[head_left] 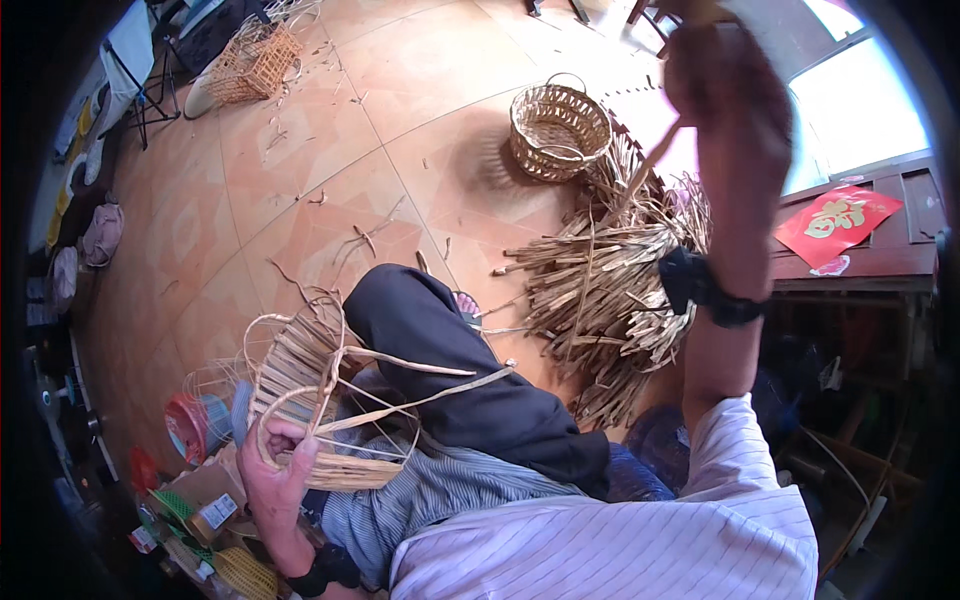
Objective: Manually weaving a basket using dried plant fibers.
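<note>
1. Currently, the basket sits at the lap's left edge, just beyond the left fingers and up-right of that wrist; its slatted side leans upward, and I cannot tell a clear long axis.
2. The left hand is by far the nearer: its thumb and fingers pinch the rim near the looped strands, with the forearm rising from the lower edge.
3. The loose ends run rightward from the basket over the trousers, toward the straw pile on the floor.
4. The right hand is raised above and beyond the pile, well apart from the basket, its forearm steeply up; blur and shade hide whether its fingers are spread or pressed together.
</note>
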`<state>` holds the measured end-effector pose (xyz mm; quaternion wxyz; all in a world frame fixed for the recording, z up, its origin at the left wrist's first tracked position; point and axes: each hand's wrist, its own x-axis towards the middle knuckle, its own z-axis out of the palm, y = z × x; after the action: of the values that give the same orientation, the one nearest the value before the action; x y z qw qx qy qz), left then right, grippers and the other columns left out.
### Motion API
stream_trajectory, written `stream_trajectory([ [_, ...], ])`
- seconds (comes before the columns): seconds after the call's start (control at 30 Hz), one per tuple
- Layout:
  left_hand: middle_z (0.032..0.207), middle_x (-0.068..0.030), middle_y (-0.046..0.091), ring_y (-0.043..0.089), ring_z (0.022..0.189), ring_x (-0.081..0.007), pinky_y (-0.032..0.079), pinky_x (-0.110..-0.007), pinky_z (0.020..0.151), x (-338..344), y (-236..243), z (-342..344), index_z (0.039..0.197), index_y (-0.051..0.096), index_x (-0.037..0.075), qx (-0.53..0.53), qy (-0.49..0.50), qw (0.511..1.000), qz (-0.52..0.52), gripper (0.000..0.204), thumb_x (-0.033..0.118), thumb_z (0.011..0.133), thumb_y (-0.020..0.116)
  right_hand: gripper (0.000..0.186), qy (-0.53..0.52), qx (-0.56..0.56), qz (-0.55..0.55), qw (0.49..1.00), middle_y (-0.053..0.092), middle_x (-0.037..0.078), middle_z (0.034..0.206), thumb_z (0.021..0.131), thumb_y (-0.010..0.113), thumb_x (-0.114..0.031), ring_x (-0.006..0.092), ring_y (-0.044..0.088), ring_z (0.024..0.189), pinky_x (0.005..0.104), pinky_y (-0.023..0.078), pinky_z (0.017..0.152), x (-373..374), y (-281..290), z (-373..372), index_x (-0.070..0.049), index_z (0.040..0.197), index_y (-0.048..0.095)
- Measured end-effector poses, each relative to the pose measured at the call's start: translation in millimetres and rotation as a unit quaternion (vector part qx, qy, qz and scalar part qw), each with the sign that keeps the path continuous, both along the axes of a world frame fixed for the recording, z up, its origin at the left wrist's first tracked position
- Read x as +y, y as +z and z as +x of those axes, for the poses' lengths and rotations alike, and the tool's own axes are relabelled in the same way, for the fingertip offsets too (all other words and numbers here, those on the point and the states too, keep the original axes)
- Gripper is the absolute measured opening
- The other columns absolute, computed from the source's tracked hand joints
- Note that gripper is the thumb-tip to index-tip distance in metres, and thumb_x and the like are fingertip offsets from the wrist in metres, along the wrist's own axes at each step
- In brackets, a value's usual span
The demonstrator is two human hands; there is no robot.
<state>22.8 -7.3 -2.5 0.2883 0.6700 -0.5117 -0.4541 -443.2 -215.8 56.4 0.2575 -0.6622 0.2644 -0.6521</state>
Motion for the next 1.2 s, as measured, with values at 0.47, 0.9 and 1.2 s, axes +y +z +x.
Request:
stream_trajectory([
  [0.47, 0.087, -0.0088, 0.068, 0.066, 0.083, -0.0203, 0.053, -0.034, 0.080, 30.7, 0.1, -18.9, 0.100, 0.067, 0.001, -0.152, 0.078, 0.981, -0.088, 0.024, 0.024, 0.101, 0.072, 0.020, -0.013, 0.106, 0.337, 0.936, 0.067, 0.005, 0.099, 0.097, 0.061, -0.011, 0.0134, 0.060, 0.080, 0.0281, 0.049, 0.074, 132.8, -5.6, 42.6, 0.001, 0.111, 0.070],
  [0.9, 0.076, -0.0121, 0.066, 0.063, 0.072, -0.0245, 0.048, -0.039, 0.069, 23.6, -2.7, -1.0, 0.097, 0.068, -0.001, -0.109, 0.094, 0.976, -0.165, 0.038, 0.035, 0.108, 0.061, 0.021, 0.331, 0.362, 0.363, 0.792, 0.060, 0.018, 0.073, 0.105, 0.066, -0.021, 0.0290, 0.067, 0.064, 0.0414, 0.050, 0.061, 234.2, -99.8, 156.2, -0.003, 0.094, 0.067],
  [1.2, 0.074, -0.0041, 0.059, 0.051, 0.073, -0.0112, 0.045, -0.032, 0.069, -16.9, -20.1, 36.3, 0.100, 0.067, -0.002, -0.031, 0.103, 0.985, -0.135, 0.047, 0.043, 0.109, 0.058, 0.034, 0.368, 0.123, 0.670, 0.633, 0.048, -0.009, 0.070, 0.110, 0.060, -0.033, 0.0009, 0.040, 0.066, 0.0218, 0.031, 0.058, 218.9, -125.0, 179.2, -0.009, 0.087, 0.066],
])
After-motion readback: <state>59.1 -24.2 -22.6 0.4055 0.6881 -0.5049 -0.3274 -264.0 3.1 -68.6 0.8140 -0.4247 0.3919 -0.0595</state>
